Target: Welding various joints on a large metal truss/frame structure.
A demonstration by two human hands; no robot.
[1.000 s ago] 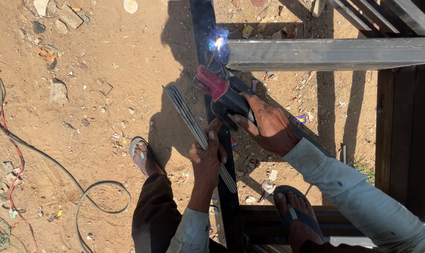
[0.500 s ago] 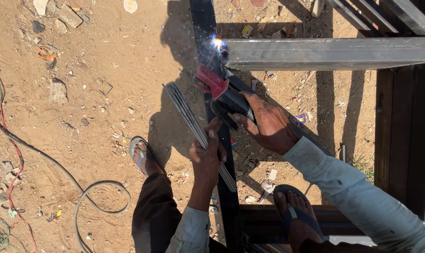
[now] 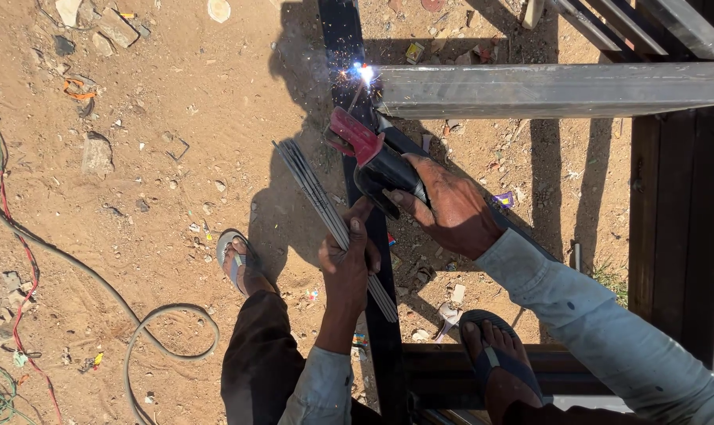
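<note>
My right hand grips a black and red welding electrode holder. Its rod tip burns with a bright spark where a dark upright steel bar meets a grey horizontal steel tube. My left hand holds a bundle of thin grey welding rods, which slants from upper left to lower right across the dark bar. My two feet in sandals stand on the sandy ground on either side of the bar.
A grey cable loops over the sand at lower left, beside red and green wires. Stones and rubble lie at upper left. Dark steel frame members run along the right and bottom.
The spark at the joint keeps burning and has flared a little. Both hands hold nearly the same positions.
</note>
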